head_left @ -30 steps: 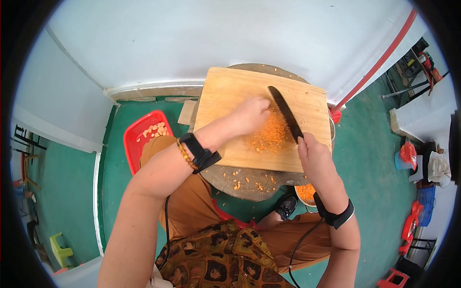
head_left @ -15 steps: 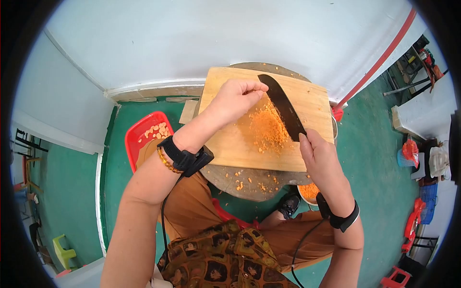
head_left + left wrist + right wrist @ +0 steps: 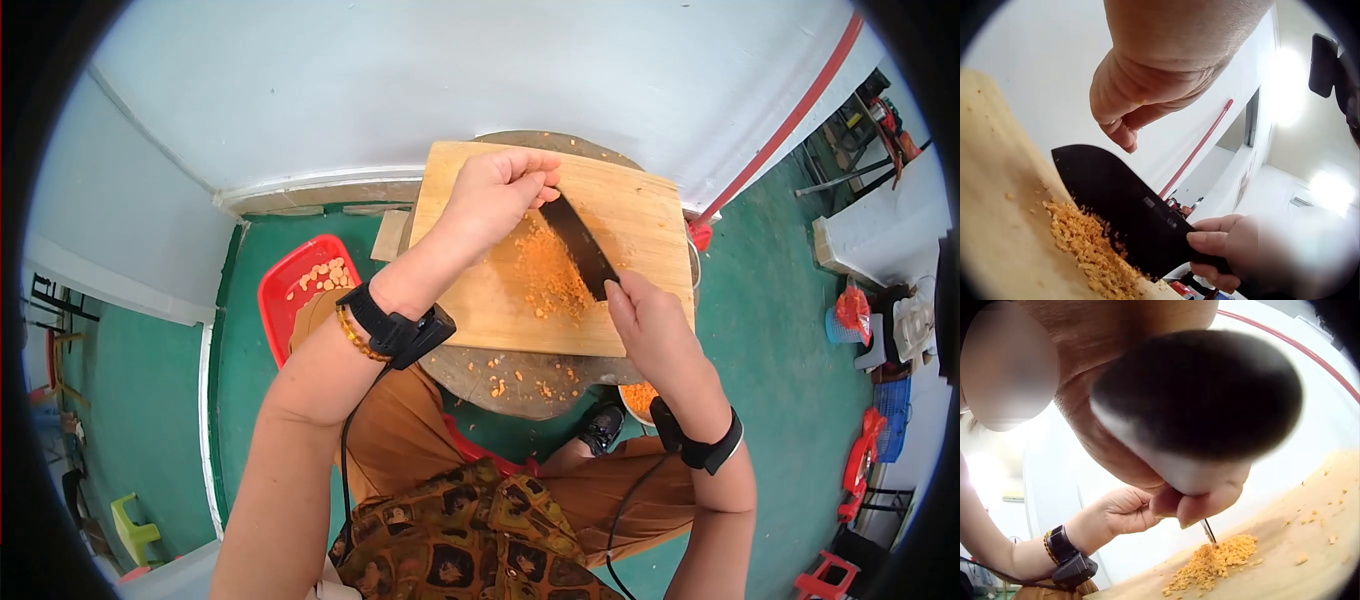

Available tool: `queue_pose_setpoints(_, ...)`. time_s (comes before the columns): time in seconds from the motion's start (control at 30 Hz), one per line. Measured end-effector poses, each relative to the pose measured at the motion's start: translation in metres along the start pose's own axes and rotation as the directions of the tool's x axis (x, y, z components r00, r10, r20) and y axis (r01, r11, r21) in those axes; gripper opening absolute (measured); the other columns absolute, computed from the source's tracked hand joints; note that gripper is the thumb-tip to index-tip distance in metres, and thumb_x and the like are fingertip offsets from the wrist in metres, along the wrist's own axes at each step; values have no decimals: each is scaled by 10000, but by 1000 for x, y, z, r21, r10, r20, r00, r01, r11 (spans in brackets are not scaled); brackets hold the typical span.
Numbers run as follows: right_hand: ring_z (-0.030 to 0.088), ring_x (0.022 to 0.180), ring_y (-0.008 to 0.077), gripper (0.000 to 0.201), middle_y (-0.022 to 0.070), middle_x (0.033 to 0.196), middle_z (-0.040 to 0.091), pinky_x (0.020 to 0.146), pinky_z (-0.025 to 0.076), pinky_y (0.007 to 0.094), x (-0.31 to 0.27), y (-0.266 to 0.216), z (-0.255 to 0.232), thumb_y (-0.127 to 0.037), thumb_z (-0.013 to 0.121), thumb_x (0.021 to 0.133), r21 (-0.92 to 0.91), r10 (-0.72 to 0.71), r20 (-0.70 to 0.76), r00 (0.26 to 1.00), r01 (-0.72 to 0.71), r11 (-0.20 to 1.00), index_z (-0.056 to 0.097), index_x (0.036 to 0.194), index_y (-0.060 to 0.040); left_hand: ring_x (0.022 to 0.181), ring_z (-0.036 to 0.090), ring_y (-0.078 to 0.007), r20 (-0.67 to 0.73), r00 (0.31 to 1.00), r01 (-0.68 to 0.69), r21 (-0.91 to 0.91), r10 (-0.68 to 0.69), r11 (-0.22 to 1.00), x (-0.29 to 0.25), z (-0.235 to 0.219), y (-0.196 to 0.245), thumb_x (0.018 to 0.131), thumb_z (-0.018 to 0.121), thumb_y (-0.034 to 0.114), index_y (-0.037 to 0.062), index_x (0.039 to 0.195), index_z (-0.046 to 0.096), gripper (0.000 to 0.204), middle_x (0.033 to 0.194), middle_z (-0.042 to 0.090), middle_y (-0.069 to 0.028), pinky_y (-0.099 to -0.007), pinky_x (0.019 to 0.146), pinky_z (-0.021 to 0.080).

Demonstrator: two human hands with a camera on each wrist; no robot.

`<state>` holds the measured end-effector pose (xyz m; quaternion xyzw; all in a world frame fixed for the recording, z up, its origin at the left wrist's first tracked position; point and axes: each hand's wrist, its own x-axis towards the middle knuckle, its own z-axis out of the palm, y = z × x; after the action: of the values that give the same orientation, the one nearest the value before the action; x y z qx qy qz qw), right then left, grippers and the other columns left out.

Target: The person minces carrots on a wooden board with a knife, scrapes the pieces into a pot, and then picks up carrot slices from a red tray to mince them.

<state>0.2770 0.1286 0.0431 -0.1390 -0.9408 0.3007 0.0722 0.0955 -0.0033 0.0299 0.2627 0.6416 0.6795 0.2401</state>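
My right hand [image 3: 655, 320] grips the handle of a broad black kitchen knife [image 3: 580, 245]. The blade slants up and left across the wooden cutting board [image 3: 640, 215], its lower edge by a pile of finely chopped orange food [image 3: 550, 275]. My left hand [image 3: 490, 200] is at the blade's far end in the head view, fingers loosely bent and thumb near them. From the left wrist, those fingertips [image 3: 1129, 144] hang above the knife's spine with a gap between. In the right wrist view the handle end fills much of the picture, and the chopped pile [image 3: 1216, 562] lies below my fingers.
Beneath the board is a round wooden block [image 3: 490, 390] with scattered crumbs. A red basin [image 3: 268, 295] with pale orange pieces stands on the left. A metal pot [image 3: 640, 400] of orange bits sits below my right wrist. A white wall [image 3: 400, 90] rises behind.
My left hand has gone from over the chopped pile up to the blade's far end. The knife has tilted, showing first more and now less of its face. My right hand keeps its grip.
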Motion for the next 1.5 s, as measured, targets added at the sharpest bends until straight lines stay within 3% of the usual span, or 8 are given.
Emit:
queue_pose_setpoints(0.13, 567, 658, 462, 211, 282, 671, 554, 578, 440, 506, 1, 3, 11, -160, 513, 929, -4, -55, -1, 998, 55, 998, 514, 821, 21, 875, 619, -111, -31, 999, -29, -52, 27, 998, -1, 4, 1, 926, 516, 40, -33, 1172, 589, 267, 1030, 649, -75, -233, 780, 497)
queue_pose_setpoints(0.23, 563, 651, 466, 211, 283, 671, 555, 572, 437, 513, 1, -1, 5, -154, 509, 930, 7, -1, 54, 999, 0, 1000, 506, 812, 21, 867, 622, -114, -53, 997, -51, -46, 49, 998, 1, 5, 3, 926, 531, 45, -40, 1167, 589, 263, 1024, 652, -80, -232, 779, 499)
queue_pose_setpoints(0.33, 563, 653, 465, 210, 282, 674, 561, 574, 439, 513, -2, -1, 8, -151, 502, 932, -9, -80, -37, 996, 79, 997, 502, 811, 20, 871, 622, -118, -70, 996, -64, -57, 60, 996, 2, 5, 3, 926, 540, 51, -45, 1171, 586, 267, 1025, 654, -86, -234, 783, 499)
queue_pose_setpoints(0.53, 566, 659, 463, 201, 278, 671, 565, 590, 444, 513, -2, -2, 7, -143, 503, 928, 15, -34, 46, 998, 33, 999, 503, 817, 24, 887, 626, -129, -118, 989, -100, -103, 88, 990, 5, 3, 5, 926, 545, 58, -45, 1183, 580, 280, 1043, 654, -106, -239, 793, 498)
queue_pose_setpoints(0.63, 567, 664, 465, 197, 281, 671, 563, 590, 446, 512, -1, -1, 10, -141, 508, 925, -8, -61, -19, 998, 61, 998, 507, 820, 26, 893, 628, -132, -134, 987, -105, -116, 89, 988, 5, 1, 6, 925, 547, 60, -45, 1188, 576, 284, 1050, 652, -113, -243, 800, 499)
queue_pose_setpoints(1.23, 566, 688, 468, 204, 289, 692, 556, 589, 436, 493, 4, 4, 6, -146, 514, 927, -48, -4, -21, 1000, 3, 999, 519, 832, 34, 896, 631, -135, -115, 990, -90, -117, 76, 989, 9, 2, 4, 925, 553, 67, -50, 1185, 576, 286, 1047, 651, -118, -235, 793, 503)
queue_pose_setpoints(1.33, 561, 683, 472, 212, 291, 696, 553, 585, 430, 491, 1, -3, -7, -154, 517, 929, 19, 67, -19, 998, -67, 998, 516, 830, 33, 897, 632, -136, -113, 990, -93, -116, 80, 989, 8, 2, 5, 924, 551, 62, -53, 1181, 578, 282, 1042, 652, -117, -234, 788, 506)
queue_pose_setpoints(1.5, 559, 687, 473, 215, 288, 705, 557, 591, 435, 488, 3, 10, 3, -161, 512, 932, -31, 16, -44, 999, -17, 999, 519, 837, 32, 890, 634, -135, -112, 991, -86, -96, 75, 992, 9, 5, 4, 923, 552, 56, -59, 1171, 582, 275, 1027, 655, -112, -234, 787, 509)
